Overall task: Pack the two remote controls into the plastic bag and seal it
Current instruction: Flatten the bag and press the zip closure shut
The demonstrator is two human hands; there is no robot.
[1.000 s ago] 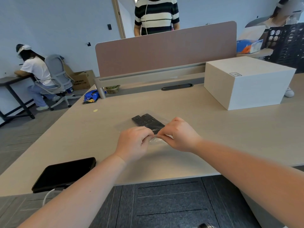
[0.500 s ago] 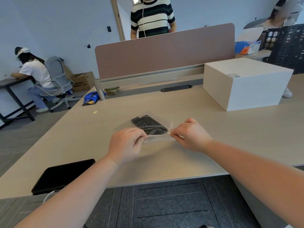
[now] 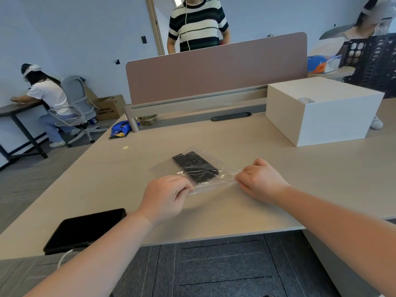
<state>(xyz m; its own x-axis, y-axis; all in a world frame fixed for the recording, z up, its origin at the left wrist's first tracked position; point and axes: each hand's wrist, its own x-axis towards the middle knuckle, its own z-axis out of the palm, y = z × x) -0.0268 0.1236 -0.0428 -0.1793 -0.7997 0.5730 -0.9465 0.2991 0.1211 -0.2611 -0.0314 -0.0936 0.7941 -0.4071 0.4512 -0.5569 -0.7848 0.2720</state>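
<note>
A clear plastic bag (image 3: 165,167) lies flat on the beige desk (image 3: 278,179) in front of me. Two black remote controls (image 3: 194,166) lie side by side inside it, their far ends pointing away to the left. My left hand (image 3: 165,197) pinches the left end of the bag's near edge. My right hand (image 3: 260,181) pinches the right end of that same edge. The strip of plastic between my hands is stretched taut and glints.
A black tablet (image 3: 85,229) with a white cable lies at the desk's near left corner. A white box (image 3: 321,112) stands at the right. A pink divider panel (image 3: 214,67) closes the far edge, with a person in a striped shirt (image 3: 197,24) behind it.
My hands were close together at the middle of the bag's near edge. They have slid apart along it, the right hand going farther right, the left slightly left.
</note>
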